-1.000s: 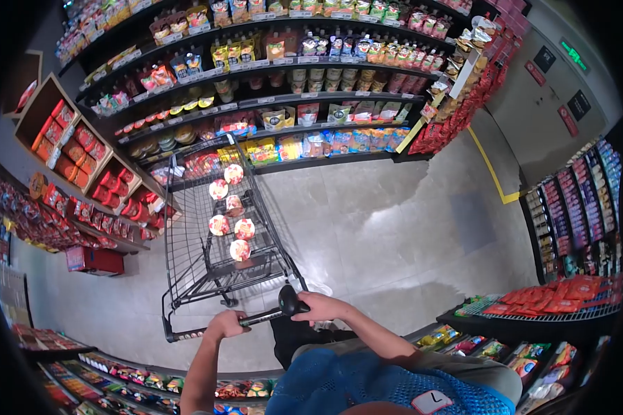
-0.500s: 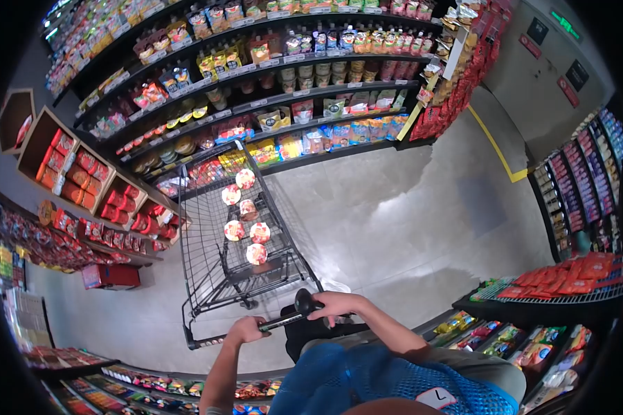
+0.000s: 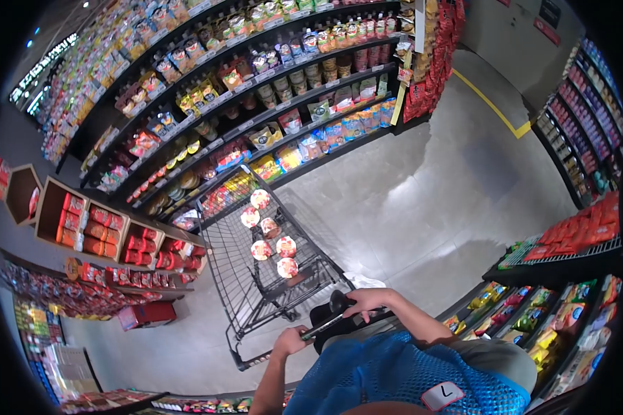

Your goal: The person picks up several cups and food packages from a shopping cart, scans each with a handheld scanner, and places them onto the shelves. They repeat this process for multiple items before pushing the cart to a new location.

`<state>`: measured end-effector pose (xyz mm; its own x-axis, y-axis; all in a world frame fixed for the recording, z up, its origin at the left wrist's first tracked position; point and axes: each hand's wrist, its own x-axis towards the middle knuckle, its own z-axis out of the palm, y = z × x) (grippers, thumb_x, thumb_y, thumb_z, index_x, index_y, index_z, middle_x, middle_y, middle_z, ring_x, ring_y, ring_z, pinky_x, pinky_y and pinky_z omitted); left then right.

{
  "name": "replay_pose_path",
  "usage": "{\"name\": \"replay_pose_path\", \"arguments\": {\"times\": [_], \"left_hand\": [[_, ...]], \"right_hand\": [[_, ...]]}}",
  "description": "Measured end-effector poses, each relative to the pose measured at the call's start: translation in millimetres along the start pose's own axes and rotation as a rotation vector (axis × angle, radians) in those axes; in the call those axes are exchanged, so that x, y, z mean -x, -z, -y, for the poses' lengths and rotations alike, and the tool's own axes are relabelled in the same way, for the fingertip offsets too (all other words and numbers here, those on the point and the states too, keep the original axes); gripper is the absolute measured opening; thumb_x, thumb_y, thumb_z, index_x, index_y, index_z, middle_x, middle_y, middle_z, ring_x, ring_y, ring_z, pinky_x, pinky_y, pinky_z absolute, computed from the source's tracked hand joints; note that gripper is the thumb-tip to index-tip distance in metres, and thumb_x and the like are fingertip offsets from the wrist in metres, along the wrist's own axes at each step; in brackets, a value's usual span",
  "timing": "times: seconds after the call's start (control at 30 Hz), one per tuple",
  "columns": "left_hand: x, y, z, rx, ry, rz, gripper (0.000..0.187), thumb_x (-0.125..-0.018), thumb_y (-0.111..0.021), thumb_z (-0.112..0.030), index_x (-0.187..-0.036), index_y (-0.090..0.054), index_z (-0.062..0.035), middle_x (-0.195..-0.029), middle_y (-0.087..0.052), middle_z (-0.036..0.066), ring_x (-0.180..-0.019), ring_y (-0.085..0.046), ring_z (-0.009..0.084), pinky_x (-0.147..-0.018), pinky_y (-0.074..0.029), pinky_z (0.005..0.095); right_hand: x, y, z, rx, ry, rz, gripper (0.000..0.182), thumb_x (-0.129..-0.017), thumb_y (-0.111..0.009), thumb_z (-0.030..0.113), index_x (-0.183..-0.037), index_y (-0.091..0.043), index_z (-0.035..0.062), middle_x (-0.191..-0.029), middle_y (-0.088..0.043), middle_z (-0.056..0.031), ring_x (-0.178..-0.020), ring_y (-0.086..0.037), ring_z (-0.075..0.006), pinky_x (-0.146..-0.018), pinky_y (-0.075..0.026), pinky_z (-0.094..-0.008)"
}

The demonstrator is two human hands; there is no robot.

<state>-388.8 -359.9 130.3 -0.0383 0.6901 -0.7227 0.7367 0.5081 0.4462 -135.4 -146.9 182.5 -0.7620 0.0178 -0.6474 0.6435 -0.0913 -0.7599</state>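
A black wire shopping cart (image 3: 237, 304) stands in front of me, angled to the upper left. My left hand (image 3: 291, 341) is wrapped around the cart handle (image 3: 318, 328) near its middle. Farther right, my right hand (image 3: 368, 302) grips the same bar, beside a round black knob (image 3: 338, 301); some of its fingers are hidden. Several tubs with round red-and-white lids (image 3: 286, 246) sit inside the basket. Among them is one brownish tub (image 3: 270, 227) that appears tipped on its side.
Curved shelves of pouches and cups (image 3: 277, 90) rise beyond the cart. To the left are wooden cubby boxes (image 3: 93, 225) with red packs and a red box (image 3: 147, 315) on the floor. A rack of red packets (image 3: 581, 225) and snack bins (image 3: 533, 311) stand at right. Grey floor (image 3: 408, 207) stretches ahead.
The view has tilted and shifted, so the cart, my hands and the shelves sit differently in frame. Both hands stay on the handle, and the tubs keep their arrangement.
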Motion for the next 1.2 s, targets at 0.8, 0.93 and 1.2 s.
{"name": "replay_pose_path", "arguments": {"times": [0.8, 0.93, 1.2], "left_hand": [[6.4, -10.7, -45.1, -0.126, -0.081, -0.283, 0.034, -0.07, -0.072, -0.036, -0.094, -0.066, -0.0117, -0.082, -0.069, 0.012, -0.081, -0.067, 0.0335, -0.073, -0.052, 0.041], [2.5, -7.1, -32.8, -0.145, -0.079, -0.241, 0.037, -0.071, -0.073, -0.04, -0.095, -0.066, -0.0132, -0.083, -0.07, 0.011, -0.083, -0.066, 0.0338, -0.074, -0.052, 0.0411], [-15.8, -5.5, 13.8, 0.811, -0.184, -0.506, 0.047, -0.075, -0.076, -0.041, -0.104, -0.066, -0.0062, -0.083, -0.068, 0.013, -0.079, -0.064, 0.0282, -0.081, -0.05, 0.0374]], "right_hand": [[26.9, -10.4, -24.2, -0.004, 0.067, -0.291, 0.065, -0.084, -0.067, 0.042, -0.119, -0.049, -0.0094, -0.079, -0.065, -0.0161, -0.057, -0.067, -0.0196, -0.05, -0.051, -0.0306], [21.5, -18.8, -17.7, -0.02, 0.057, -0.313, 0.066, -0.084, -0.066, 0.043, -0.119, -0.048, -0.0094, -0.079, -0.066, -0.0166, -0.059, -0.069, -0.0211, -0.052, -0.052, -0.031], [23.7, -24.2, 2.4, -0.038, -0.018, -0.408, 0.06, -0.083, -0.068, 0.044, -0.114, -0.054, -0.0055, -0.079, -0.065, -0.014, -0.057, -0.068, -0.0204, -0.045, -0.047, -0.0288]]}}
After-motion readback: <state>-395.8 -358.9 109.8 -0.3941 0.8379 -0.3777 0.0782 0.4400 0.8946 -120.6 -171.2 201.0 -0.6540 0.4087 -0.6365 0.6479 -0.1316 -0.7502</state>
